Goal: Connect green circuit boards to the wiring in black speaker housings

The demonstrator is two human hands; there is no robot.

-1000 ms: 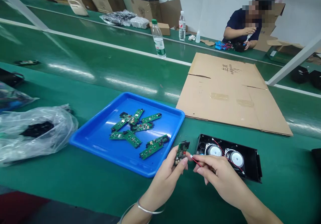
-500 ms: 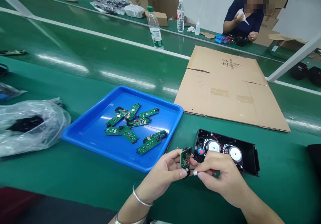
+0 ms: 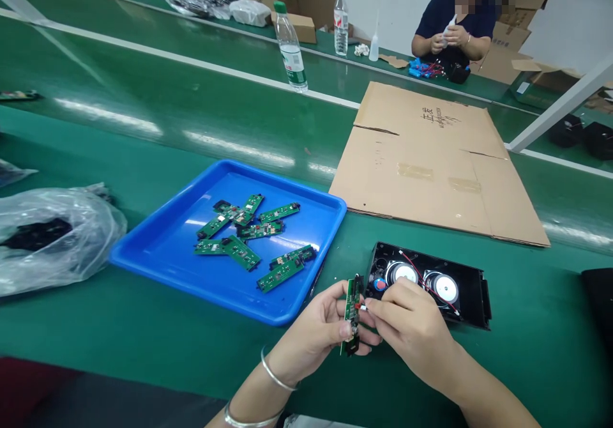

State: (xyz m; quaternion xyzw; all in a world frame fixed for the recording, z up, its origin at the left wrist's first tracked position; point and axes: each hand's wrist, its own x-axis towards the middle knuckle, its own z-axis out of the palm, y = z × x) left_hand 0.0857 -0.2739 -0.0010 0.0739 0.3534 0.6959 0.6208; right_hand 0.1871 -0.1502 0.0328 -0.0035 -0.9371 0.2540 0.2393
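Observation:
My left hand (image 3: 330, 326) grips a green circuit board (image 3: 352, 310) by its edges, tilted upright so that its narrow side faces me. In the fingertips of my right hand (image 3: 407, 326) is a small white wire connector (image 3: 363, 308), held against or very close to a red socket on the board; I cannot tell if it is seated. Just behind my hands lies a black speaker housing (image 3: 472, 290) with two round speakers (image 3: 441, 287), red and black wires and a blue part (image 3: 380, 284). My right hand covers some of the housing.
A blue tray (image 3: 158, 268) holding several circuit boards is left of my hands. Beyond the housing lies a flat cardboard sheet (image 3: 435, 153). A plastic bag (image 3: 90, 243) is at far left. Bottles (image 3: 293, 64) stand farther back, where a co-worker (image 3: 453, 25) sits.
The connector has moved up from the board's lower end to its red socket. My left hand has turned the board more edge-on. The co-worker's hands have come together around a white bottle.

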